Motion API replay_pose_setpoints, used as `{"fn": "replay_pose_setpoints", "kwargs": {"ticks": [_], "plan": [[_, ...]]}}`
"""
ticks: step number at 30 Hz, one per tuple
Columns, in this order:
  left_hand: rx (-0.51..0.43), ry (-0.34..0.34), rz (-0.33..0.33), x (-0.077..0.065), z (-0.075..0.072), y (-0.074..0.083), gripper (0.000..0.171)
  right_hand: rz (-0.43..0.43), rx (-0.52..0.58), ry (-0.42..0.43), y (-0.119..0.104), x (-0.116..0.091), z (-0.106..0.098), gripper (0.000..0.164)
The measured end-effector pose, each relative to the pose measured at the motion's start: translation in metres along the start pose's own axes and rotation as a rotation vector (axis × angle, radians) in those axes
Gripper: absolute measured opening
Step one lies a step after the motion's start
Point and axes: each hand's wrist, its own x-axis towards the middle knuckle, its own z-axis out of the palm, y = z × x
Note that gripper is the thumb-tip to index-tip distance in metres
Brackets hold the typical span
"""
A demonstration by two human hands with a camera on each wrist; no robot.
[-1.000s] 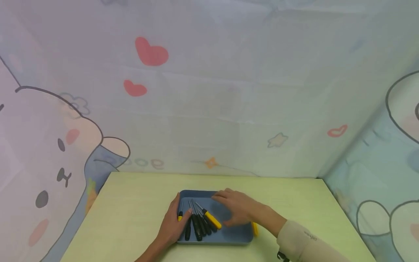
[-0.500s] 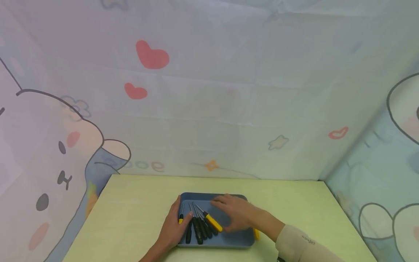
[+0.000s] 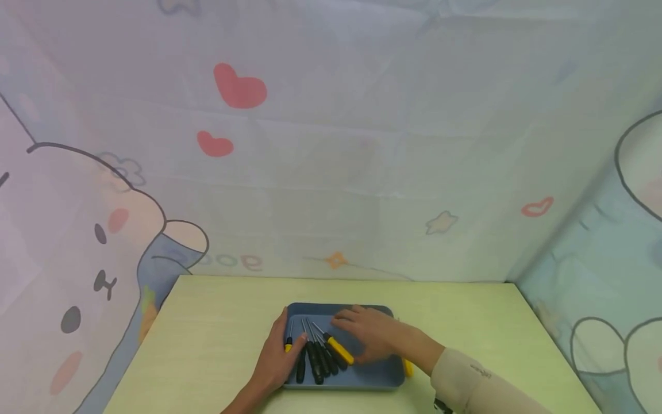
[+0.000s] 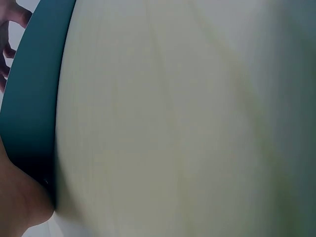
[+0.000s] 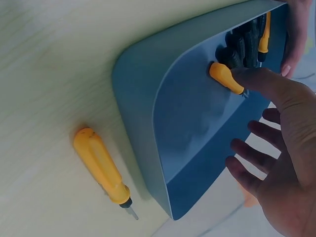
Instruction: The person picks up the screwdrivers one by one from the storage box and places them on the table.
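A blue-grey rectangular tray [image 3: 369, 380] stands on the table with several screwdrivers in its left half. My left hand [image 3: 274, 357] grips the tray's left side, thumb inside and fingers along the outer wall. Several black-handled screwdrivers [image 3: 314, 363] lie fanned beside that thumb, with a yellow-handled one [image 3: 288, 347] partly hidden by the hand. Over the tray's right half, my right hand [image 3: 371, 332] has its fingers loosely spread. In the right wrist view its thumb overlaps the handle of another yellow screwdriver [image 5: 224, 76], at the right of the group.
Outside the tray's right wall, a yellow-handled screwdriver [image 5: 102, 165] lies on the pale wooden table [image 3: 217, 322]. A printed cloth backdrop [image 3: 331, 172] rises behind the table's far edge and along both sides.
My right hand has dipped slightly lower into the tray, its thumb nearer the yellow screwdriver. The left hand keeps its grip on the tray. The head view has shifted a little.
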Motion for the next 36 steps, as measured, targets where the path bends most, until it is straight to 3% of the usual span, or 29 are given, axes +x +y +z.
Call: {"fn": "replay_pose_setpoints", "kwargs": {"ticks": [10,20,36], "plan": [[0.004,0.007,0.009,0.000,0.000,0.001,0.084,-0.015,-0.057,-0.021,-0.012,0.006,0.003,0.090],[0.008,0.008,0.008,-0.001,0.001,0.000,0.084,-0.025,-0.193,-0.075,-0.023,0.016,0.001,0.086],[-0.004,0.001,0.015,-0.002,0.000,0.000,0.082,-0.065,-0.231,-0.062,-0.025,0.022,0.006,0.080]]}}
